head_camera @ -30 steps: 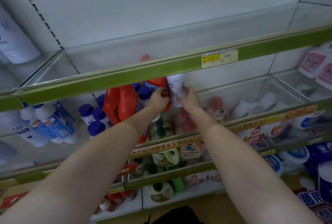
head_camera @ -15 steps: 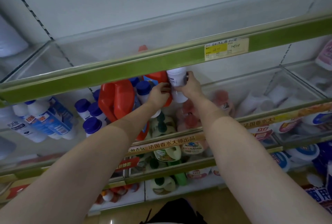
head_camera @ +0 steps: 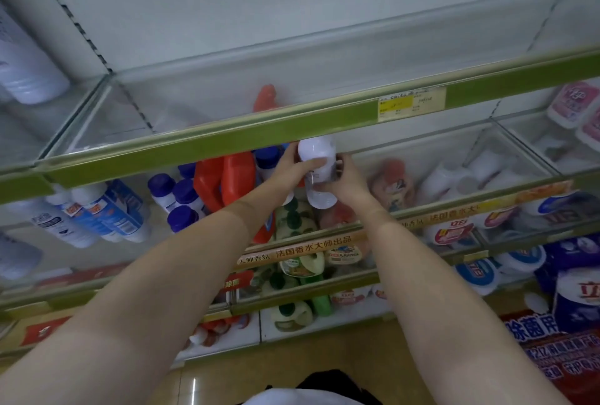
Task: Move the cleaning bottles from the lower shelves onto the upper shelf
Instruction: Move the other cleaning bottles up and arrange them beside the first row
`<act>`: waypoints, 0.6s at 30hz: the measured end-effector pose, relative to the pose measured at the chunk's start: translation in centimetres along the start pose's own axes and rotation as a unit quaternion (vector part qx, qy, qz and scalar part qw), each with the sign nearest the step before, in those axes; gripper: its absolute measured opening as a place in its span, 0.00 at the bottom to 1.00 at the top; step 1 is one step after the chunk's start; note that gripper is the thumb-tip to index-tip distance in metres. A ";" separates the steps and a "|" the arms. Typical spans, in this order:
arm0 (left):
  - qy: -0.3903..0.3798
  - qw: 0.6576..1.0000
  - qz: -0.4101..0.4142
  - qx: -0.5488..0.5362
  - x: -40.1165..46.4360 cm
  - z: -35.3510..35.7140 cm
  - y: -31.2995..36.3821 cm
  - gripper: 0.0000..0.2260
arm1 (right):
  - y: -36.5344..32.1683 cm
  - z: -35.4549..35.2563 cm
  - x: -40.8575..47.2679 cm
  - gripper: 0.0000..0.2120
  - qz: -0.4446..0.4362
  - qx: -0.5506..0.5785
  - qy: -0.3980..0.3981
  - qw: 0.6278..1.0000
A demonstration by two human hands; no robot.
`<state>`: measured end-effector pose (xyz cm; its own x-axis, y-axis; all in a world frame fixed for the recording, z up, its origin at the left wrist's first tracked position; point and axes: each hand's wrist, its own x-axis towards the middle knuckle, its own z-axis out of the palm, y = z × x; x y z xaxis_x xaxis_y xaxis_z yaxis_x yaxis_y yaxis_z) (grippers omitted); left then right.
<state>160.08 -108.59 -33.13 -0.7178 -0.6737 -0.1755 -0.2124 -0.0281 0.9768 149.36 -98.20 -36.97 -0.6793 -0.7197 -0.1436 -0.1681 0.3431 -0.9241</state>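
Both my hands hold one white bottle [head_camera: 316, 158] just under the green front rail [head_camera: 246, 137] of the upper shelf. My left hand [head_camera: 293, 167] wraps its left side with the thumb across the front. My right hand [head_camera: 344, 177] grips its right side and lower half. Behind my left hand stand red jugs [head_camera: 227, 177] and white bottles with dark blue caps [head_camera: 181, 200] on the second shelf. A red bottle top [head_camera: 266, 98] shows through the upper shelf's clear front. The upper shelf floor [head_camera: 136, 119] is otherwise bare here.
Blue-and-white bottles [head_camera: 97, 213] lie at the left of the second shelf. Pink pouches [head_camera: 389, 187] and white tubs [head_camera: 480, 171] fill its right part. Green and cream bottles [head_camera: 298, 262] sit on lower shelves. A yellow price tag [head_camera: 410, 104] hangs on the rail.
Both hands have drawn the white bottle out from among the red jugs, toward me and up to the green rail. Its base now tilts toward the camera.
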 end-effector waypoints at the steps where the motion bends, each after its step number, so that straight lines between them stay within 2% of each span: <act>1: -0.002 1.000 -0.002 0.002 -0.4 -0.2 0.3 0.33 | 0.0 0.3 -0.6 0.33 0.002 0.002 -0.001 1.000; 6: -0.010 0.998 0.001 0.061 -2.0 -0.6 0.3 0.48 | 0.6 1.8 -2.8 0.39 0.022 -0.048 0.026 0.998; 8: -0.005 0.995 0.017 0.093 -2.8 -0.7 0.2 0.45 | 2.2 2.4 -2.4 0.40 0.029 -0.053 0.034 0.998; 12: 0.011 0.987 0.052 0.151 -4.0 -1.0 0.4 0.32 | 2.4 2.7 -4.0 0.46 0.022 -0.058 0.027 0.998; 15: 0.037 0.984 0.054 0.163 -5.0 -0.9 0.7 0.31 | 1.2 2.6 -6.2 0.48 0.020 -0.015 0.011 1.000; 18: 0.049 0.983 0.051 0.170 -5.5 -1.0 1.4 0.34 | 0.4 2.6 -7.4 0.45 0.024 -0.002 0.006 1.000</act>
<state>164.43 -105.65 -30.62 -0.6830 -0.7287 -0.0504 -0.3638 0.2796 0.8885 156.21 -94.27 -37.14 -0.6947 -0.6957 -0.1827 -0.1381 0.3783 -0.9153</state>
